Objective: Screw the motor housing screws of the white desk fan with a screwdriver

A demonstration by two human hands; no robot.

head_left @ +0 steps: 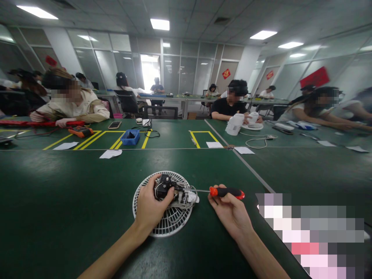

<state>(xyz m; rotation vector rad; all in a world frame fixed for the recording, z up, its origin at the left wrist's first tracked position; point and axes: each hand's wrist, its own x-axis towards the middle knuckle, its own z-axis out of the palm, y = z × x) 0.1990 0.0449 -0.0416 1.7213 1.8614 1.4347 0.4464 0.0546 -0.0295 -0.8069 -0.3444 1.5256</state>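
Note:
A white round fan grille [171,224] lies flat on the green table [72,201] in front of me. On it rests a small fan motor [167,186] with black and white parts and wires. My left hand [151,209] is closed around the motor, holding it against the grille. My right hand [231,211] grips a screwdriver [226,192] with a red and black handle. Its thin shaft points left, and the tip meets the white part of the motor.
Across the table sit several other people at work. A blue tray [130,137], a phone [114,124], paper slips [110,154], a white fan base [235,124] with a cable and an orange meter [80,132] lie on the far half. A blurred patch covers the lower right.

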